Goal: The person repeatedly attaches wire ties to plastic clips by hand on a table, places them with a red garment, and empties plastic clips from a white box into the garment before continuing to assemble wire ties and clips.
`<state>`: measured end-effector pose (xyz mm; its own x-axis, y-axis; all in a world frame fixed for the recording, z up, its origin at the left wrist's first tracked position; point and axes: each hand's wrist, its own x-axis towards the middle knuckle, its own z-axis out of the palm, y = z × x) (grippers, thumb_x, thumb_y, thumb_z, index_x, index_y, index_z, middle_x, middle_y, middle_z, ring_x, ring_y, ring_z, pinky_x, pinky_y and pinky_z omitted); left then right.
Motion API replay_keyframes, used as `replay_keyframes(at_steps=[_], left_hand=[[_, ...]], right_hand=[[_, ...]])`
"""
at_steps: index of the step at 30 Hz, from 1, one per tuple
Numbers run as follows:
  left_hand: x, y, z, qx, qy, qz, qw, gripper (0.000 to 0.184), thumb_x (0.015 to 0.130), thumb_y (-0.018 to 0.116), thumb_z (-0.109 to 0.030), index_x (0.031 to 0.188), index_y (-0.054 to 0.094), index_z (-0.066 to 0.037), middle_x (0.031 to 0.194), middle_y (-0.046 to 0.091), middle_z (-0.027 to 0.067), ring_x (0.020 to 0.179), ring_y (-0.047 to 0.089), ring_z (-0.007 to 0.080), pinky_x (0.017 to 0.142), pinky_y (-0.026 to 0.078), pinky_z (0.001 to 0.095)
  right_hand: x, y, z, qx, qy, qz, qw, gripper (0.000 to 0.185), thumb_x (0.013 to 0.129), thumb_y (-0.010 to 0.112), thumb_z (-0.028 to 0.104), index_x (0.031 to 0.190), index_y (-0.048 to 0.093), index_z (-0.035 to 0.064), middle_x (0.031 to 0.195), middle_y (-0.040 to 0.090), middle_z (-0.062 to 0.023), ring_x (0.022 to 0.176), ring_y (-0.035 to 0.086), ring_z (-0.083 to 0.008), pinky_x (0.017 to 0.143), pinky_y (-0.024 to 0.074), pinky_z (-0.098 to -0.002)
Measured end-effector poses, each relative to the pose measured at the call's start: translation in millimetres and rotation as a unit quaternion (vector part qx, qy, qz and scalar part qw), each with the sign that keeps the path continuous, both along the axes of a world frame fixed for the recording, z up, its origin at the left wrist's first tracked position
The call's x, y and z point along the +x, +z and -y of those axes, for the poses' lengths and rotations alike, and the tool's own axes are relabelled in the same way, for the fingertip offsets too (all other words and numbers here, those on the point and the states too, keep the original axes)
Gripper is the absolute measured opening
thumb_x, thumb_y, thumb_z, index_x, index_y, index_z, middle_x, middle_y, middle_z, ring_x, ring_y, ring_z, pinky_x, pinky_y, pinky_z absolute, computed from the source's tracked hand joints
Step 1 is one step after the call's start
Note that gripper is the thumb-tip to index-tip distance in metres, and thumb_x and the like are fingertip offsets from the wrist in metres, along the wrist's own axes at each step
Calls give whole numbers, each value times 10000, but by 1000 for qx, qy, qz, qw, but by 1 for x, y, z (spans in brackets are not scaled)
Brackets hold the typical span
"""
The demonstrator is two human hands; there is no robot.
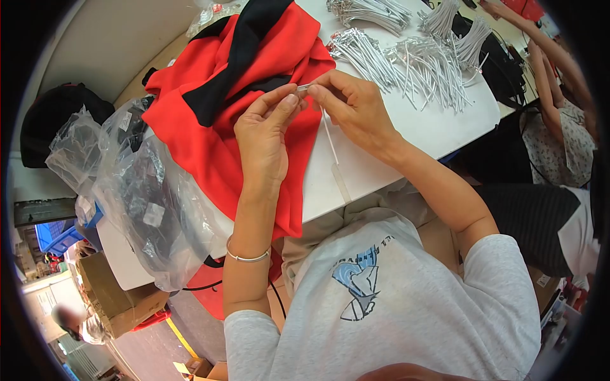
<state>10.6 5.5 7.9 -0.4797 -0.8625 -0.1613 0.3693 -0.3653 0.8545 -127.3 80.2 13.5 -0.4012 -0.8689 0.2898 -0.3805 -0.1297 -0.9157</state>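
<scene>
White cable (pixel 329 136): held up at 12 o'clock of the view, above the desk (pixel 406 140); its small pale end piece (pixel 303 87) lies between the two hands, and its thin tail hangs down toward 6 o'clock, over the bare white top beside the red cloth

Left hand (pixel 264 133): at 11 o'clock, thumb and index finger closed narrowly on one side of the end piece; a bangle (pixel 249 258) circles the forearm

Right hand (pixel 356 105): at 1 o'clock, fingers pinched on the other side of the end piece, the tips close to those of the left hand

Red cloth (pixel 190 114): at 11 o'clock, heaped on the desk with black sections among its folds, partly beneath the left hand and forearm, one edge dropping over the near side

Silver-grey cable bundles (pixel 432 73): at 1 o'clock, several lying close together on the desk, beyond the right hand

Tape strip (pixel 341 184): on the near part of the desk, just below the cable's tail

Clear plastic bags (pixel 146 203): at 9 o'clock, crumpled, beside the cloth

Cardboard box (pixel 114 292): at 8 o'clock, below desk level

Co-worker's arms (pixel 553 95): at 2 o'clock, apart from both hands
</scene>
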Motion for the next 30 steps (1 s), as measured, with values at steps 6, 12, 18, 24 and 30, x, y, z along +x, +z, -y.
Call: replay_keyframes(at_steps=[6, 12, 18, 24, 30], left_hand=[[1, -1, 0, 0, -1, 11, 1000, 217, 893, 685, 25, 1098, 679, 94, 991, 714, 150, 876, 691, 175, 854, 566, 221], [-1, 2, -4, -22, -8, 20, 1000, 208, 895, 683, 24, 1090, 685, 99, 968, 721, 151, 869, 692, 168, 845, 569, 220], [0, -1, -3, -2, -1, 12, 1000, 213, 903, 680, 12, 1094, 687, 104, 954, 728, 148, 864, 692, 157, 838, 570, 216], [-1, -2, -4, -10, -1, 26, 1000, 205, 914, 671, 1, 1094, 695, 96, 961, 731, 133, 861, 692, 154, 839, 568, 210], [-4, 0, -9, -123, 27, 90, 988, 206, 930, 656, -17, 1104, 697, 86, 988, 734, 126, 875, 695, 159, 837, 565, 206]], right_hand=[[0, -2, 0, -9, 6, -16, 1000, 108, 919, 645, 95, 868, 677, 5, 632, 569, 3, 547, 415, -90, 506, 336, -239], [0, -9, 0, -50, -14, -97, 994, 85, 930, 630, 88, 911, 682, 24, 645, 556, 17, 565, 407, -77, 519, 322, -226], [0, -13, 1, -66, -18, -160, 985, 72, 926, 624, 75, 903, 677, 32, 670, 588, 3, 581, 432, -80, 527, 343, -233], [-1, -16, -1, -46, -12, -191, 980, 72, 927, 624, 78, 900, 670, 29, 679, 603, -5, 580, 449, -95, 534, 361, -242], [1, -11, -1, 13, 26, -3, 1000, 79, 937, 619, 96, 902, 652, 33, 687, 619, -19, 563, 467, -119, 534, 386, -265]])
